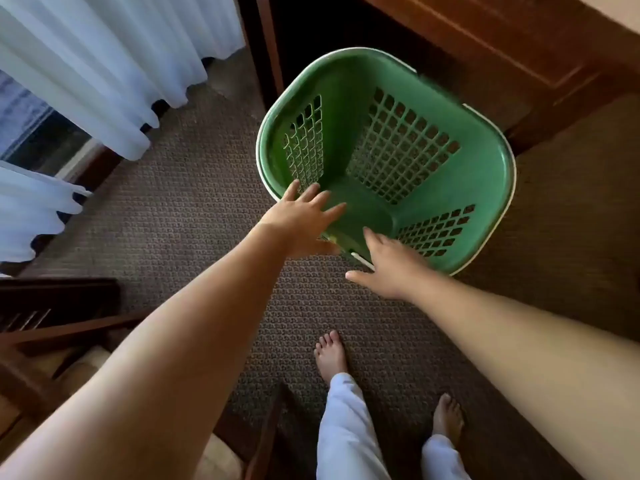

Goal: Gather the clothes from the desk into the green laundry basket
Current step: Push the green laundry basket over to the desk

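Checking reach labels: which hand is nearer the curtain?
Left. The left hand is at the basket's near-left rim, on the curtain side; the right hand is at the near rim, farther away.

The laundry basket [491,161] is green with a white rim and square-grid lattice panels, the carpet [194,216] is brown with a small repeating woven pattern, the curtains [104,64] are plain white, the trousers [346,434] pale blue-white, and the desk [502,39] reddish-brown wood.
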### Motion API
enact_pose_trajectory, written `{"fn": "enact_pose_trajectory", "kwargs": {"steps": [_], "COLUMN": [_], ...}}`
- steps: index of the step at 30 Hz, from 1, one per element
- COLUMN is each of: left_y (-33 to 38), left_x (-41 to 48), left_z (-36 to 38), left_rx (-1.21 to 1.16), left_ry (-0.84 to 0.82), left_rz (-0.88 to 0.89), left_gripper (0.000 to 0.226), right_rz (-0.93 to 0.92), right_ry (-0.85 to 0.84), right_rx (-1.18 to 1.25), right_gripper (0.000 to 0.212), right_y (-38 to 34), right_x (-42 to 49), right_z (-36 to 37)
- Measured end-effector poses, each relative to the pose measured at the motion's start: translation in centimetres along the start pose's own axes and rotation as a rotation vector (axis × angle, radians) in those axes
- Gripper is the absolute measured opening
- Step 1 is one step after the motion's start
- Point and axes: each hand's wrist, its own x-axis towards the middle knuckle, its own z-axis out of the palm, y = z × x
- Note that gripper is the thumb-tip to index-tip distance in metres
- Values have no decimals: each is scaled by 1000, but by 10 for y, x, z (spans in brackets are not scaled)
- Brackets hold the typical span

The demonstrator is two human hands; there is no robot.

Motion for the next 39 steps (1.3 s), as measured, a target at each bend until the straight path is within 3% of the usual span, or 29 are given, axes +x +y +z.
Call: {"fn": "enact_pose_trajectory", "kwargs": {"steps": [4, 13, 25, 31, 39], "left_y": [2, 42, 195, 314, 461], "left_x": [8, -15, -67, -70, -54], "left_z": [4, -18, -43, -74, -168], "left_rx": [64, -11, -178, -179, -142], "left_ry": [-26, -28, -17, 2, 29], "left_rz": [44, -12, -85, -54, 66], "left_gripper": [81, 57, 58, 60, 40], "right_rz": [-15, -97, -141, -97, 0], "right_ry": [25, 386, 366, 351, 454], "right_rx": [139, -115, -191, -221, -191], "right_gripper": [60, 20, 21, 31, 44], "right_y": [3, 23, 111, 202, 336], "right_x": [4, -37, -167, -260, -373], "right_z": [22, 24, 24, 30, 19]}}
